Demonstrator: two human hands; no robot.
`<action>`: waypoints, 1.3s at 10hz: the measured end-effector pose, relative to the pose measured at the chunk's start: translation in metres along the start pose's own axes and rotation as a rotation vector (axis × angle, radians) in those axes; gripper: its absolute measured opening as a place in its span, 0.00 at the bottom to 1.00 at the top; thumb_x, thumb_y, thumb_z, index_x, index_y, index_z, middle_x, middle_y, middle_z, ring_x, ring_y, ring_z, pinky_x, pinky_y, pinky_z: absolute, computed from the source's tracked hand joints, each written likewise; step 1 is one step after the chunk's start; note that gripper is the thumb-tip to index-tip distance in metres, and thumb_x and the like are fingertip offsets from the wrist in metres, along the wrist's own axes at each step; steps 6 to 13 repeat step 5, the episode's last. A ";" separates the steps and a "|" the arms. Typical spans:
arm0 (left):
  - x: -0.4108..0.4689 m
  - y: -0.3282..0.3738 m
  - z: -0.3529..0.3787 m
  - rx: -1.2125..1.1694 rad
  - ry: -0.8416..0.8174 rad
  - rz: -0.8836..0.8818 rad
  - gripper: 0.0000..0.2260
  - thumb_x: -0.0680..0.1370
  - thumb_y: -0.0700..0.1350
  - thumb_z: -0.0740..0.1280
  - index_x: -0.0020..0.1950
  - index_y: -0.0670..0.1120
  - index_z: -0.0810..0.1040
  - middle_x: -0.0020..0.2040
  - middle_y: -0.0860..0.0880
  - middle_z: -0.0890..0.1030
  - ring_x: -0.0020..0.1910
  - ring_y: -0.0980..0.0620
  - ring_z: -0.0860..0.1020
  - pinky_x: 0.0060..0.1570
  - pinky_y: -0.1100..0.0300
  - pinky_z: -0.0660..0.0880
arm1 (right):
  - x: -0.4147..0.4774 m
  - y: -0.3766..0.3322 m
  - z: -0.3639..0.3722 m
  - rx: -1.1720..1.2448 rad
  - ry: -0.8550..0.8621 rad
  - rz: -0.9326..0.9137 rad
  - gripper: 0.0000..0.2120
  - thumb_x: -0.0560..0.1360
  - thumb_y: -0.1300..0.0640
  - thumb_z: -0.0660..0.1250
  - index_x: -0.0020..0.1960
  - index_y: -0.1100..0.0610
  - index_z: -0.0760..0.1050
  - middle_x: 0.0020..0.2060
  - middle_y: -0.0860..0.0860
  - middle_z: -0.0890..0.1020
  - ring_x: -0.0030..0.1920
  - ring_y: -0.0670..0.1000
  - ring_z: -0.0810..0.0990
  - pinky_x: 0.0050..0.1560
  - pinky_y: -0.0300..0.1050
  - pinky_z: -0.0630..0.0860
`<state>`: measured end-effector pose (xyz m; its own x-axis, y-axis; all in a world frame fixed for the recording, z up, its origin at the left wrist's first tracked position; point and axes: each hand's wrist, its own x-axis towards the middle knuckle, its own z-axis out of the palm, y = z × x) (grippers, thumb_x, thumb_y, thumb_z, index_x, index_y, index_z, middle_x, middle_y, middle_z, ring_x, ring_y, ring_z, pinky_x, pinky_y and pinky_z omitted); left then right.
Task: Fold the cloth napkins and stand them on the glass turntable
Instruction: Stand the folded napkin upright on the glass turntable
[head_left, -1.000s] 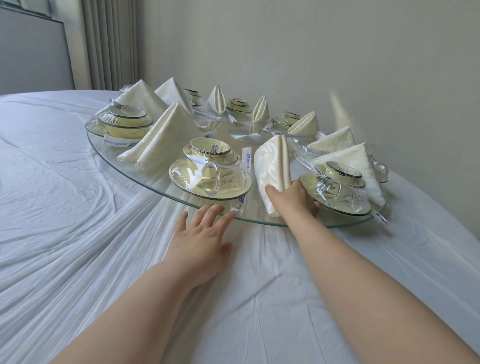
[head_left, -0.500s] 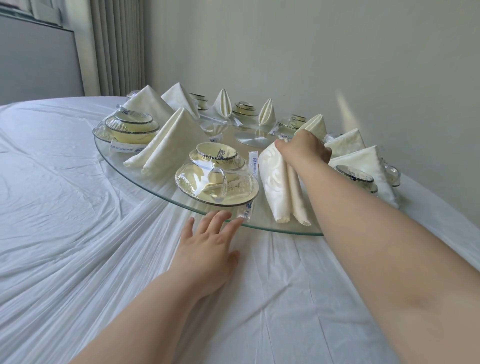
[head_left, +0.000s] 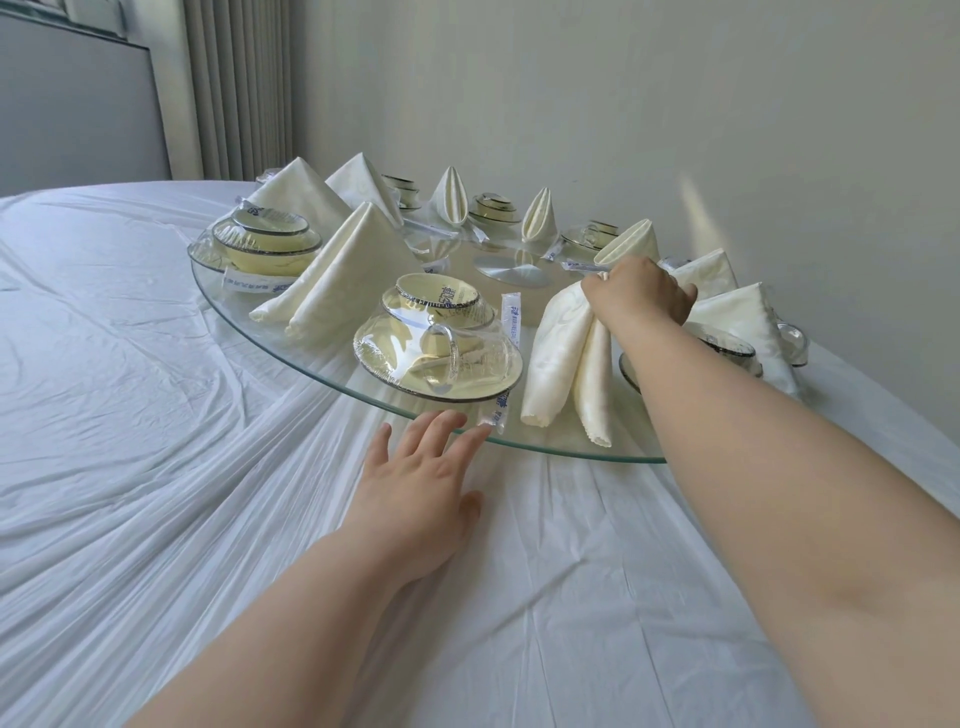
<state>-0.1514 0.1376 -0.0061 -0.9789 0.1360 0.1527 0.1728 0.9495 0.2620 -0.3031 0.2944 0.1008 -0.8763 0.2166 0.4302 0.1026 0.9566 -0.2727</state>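
A round glass turntable (head_left: 332, 358) sits on the white-clothed table. Near its front edge stands a cream folded napkin (head_left: 561, 358), its two lower ends spread toward me. My right hand (head_left: 641, 293) grips the top of this napkin with curled fingers. My left hand (head_left: 415, 483) lies flat on the tablecloth, its straight fingertips touching the turntable's front rim. Several other folded napkins stand around the turntable, among them a tall one (head_left: 337, 275) at the left and a rolled one (head_left: 628, 244) just beyond my right hand.
Wrapped sets of cream bowls and plates (head_left: 439, 348) with a glass cup alternate with the napkins; another set (head_left: 267, 241) is at the left. Wrapped chopstick packets (head_left: 511, 319) lie between them. A wall rises close behind; curtains hang at the back left.
My right hand went from the napkin's base up to its top and grips it; the napkin's lower ends have spread apart. The left hand stays at the rim.
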 end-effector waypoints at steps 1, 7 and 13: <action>0.001 0.000 0.000 0.011 -0.008 -0.002 0.26 0.80 0.53 0.54 0.75 0.57 0.44 0.74 0.57 0.47 0.74 0.56 0.42 0.71 0.53 0.40 | 0.001 0.002 0.000 -0.022 0.005 -0.010 0.15 0.75 0.52 0.56 0.53 0.59 0.75 0.54 0.56 0.79 0.59 0.57 0.73 0.59 0.47 0.60; 0.002 -0.001 0.001 0.010 -0.016 -0.004 0.26 0.80 0.52 0.54 0.74 0.58 0.44 0.74 0.58 0.47 0.74 0.56 0.43 0.71 0.53 0.40 | -0.007 0.010 -0.002 0.083 -0.003 0.040 0.21 0.75 0.43 0.56 0.58 0.57 0.73 0.56 0.54 0.78 0.60 0.57 0.72 0.61 0.49 0.58; 0.002 -0.001 0.001 0.010 -0.016 -0.004 0.26 0.80 0.52 0.54 0.74 0.58 0.44 0.74 0.58 0.47 0.74 0.56 0.43 0.71 0.53 0.40 | -0.007 0.010 -0.002 0.083 -0.003 0.040 0.21 0.75 0.43 0.56 0.58 0.57 0.73 0.56 0.54 0.78 0.60 0.57 0.72 0.61 0.49 0.58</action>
